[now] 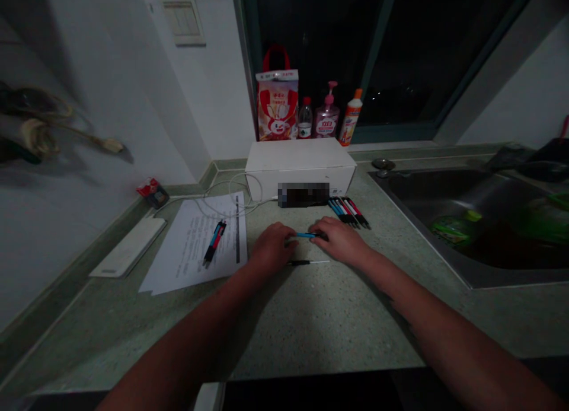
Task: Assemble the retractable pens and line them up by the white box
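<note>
A blue pen (304, 235) lies crosswise between my hands, just above or on the counter. My left hand (274, 245) closes its fingers on the pen's left end, and my right hand (340, 239) grips the black right end. Nearer to me lies a thin dark piece with a pale, narrow tip (306, 262), partly behind my left hand; its exact kind is unclear. Beyond my right hand, several blue, white and red pens (349, 212) are lined up side by side. Red and blue pens (214, 243) rest on printed sheets (186, 251) at the left.
Behind my hands stands a white box (300, 156) with a blurred dark object (303, 195) before it. A white cable (231, 188) loops over the papers. A white flat box (128, 248) lies at left. The metal sink (427, 233) borders the counter (329, 322) at right.
</note>
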`<control>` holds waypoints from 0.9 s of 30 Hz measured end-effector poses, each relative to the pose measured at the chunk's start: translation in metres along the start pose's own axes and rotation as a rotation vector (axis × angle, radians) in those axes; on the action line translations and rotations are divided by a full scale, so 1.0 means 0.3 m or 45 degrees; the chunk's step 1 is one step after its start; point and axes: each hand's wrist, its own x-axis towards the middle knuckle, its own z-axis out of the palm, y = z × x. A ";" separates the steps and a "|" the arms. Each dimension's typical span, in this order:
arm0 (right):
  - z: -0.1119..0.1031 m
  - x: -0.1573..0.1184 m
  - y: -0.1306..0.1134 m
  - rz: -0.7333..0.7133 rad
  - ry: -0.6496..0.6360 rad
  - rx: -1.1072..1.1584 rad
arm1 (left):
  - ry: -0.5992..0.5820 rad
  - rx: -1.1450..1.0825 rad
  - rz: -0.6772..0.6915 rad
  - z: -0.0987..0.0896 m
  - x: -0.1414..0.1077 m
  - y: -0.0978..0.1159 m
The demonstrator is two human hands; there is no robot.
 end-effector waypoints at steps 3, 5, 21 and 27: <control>0.008 0.006 -0.014 -0.039 0.007 -0.079 | 0.057 -0.011 0.006 0.001 0.004 -0.006; 0.007 0.011 -0.016 -0.038 0.044 -0.111 | 0.094 -0.028 -0.014 0.002 0.007 -0.013; 0.023 0.032 0.037 0.211 0.377 0.370 | -0.057 0.019 0.077 0.003 -0.001 -0.022; 0.024 0.026 -0.010 -0.042 0.165 -0.090 | -0.031 0.064 0.055 0.012 0.010 -0.013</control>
